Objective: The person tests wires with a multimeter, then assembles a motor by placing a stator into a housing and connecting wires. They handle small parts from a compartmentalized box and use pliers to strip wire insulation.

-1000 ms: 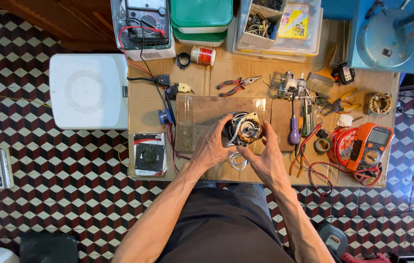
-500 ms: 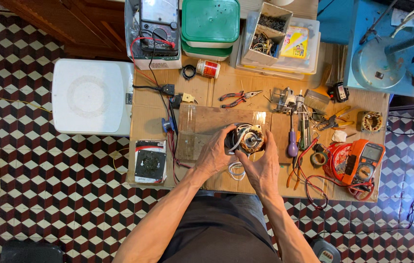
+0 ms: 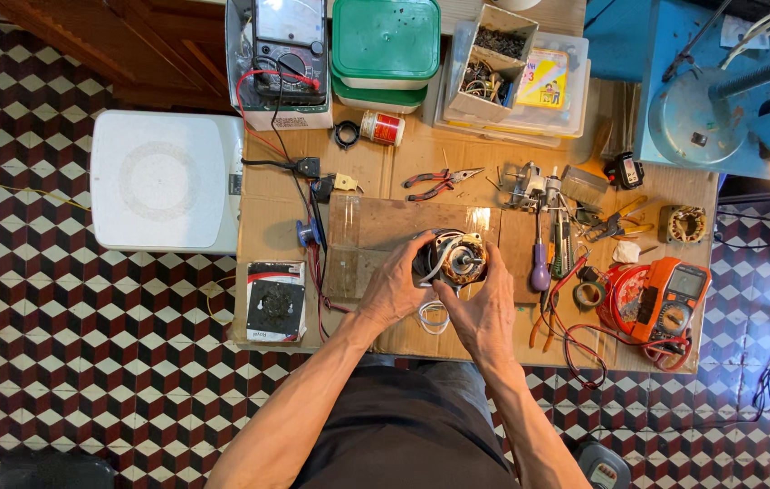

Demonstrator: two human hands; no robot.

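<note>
Head camera looked straight down: my left hand [image 3: 394,294] and right hand [image 3: 486,308] gripped the small electric motor [image 3: 453,260] from either side, mid-table [image 3: 403,340], well inside the near edge. Its shaft end faced up at me, axis roughly vertical. Beyond, red pliers [image 3: 435,184] and green tubs [image 3: 385,45] crowded the far edge.

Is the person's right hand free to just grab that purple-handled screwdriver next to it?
Probably not at once: the right hand is cupped on the small motor, as is the left hand. The purple-handled screwdriver lies close by on the workbench, with nothing between, so once it let go the way looks clear.
</note>
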